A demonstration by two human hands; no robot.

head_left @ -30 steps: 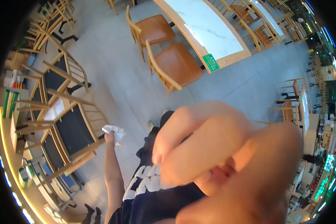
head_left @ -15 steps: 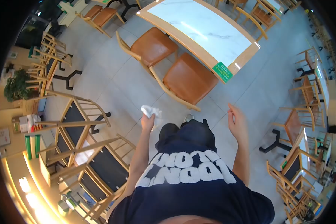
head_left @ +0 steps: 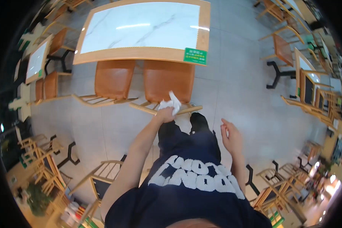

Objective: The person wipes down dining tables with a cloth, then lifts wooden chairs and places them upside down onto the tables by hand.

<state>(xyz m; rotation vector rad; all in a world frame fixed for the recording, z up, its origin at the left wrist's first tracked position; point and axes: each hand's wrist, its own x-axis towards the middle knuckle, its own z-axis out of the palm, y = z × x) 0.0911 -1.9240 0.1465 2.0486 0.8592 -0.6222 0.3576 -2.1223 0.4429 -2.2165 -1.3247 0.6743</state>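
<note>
A crumpled white cloth (head_left: 171, 103), perhaps a paper tissue, is gripped in my left hand (head_left: 165, 114), whose fingers are closed round it. The cloth is in front of the backrest of the nearer right chair (head_left: 169, 81), which has a brown seat; I cannot tell whether they touch. My right hand (head_left: 232, 137) hangs over the floor to the right of my legs, loosely curled with fingers apart and nothing in it. Ahead stands a table (head_left: 140, 54) with a wooden border and a white marbled top.
A second brown chair (head_left: 113, 80) is tucked in on the left. On the table's near right corner is a green sign (head_left: 195, 56). More tables stand at both sides, with upturned chairs (head_left: 49, 167) at the lower left. Grey floor tiles (head_left: 247, 85) stretch to the right.
My view has turned left to right, so the table now lies squarely ahead. My left hand has come forward with the cloth, up to the chair's backrest. My right hand stays at my side.
</note>
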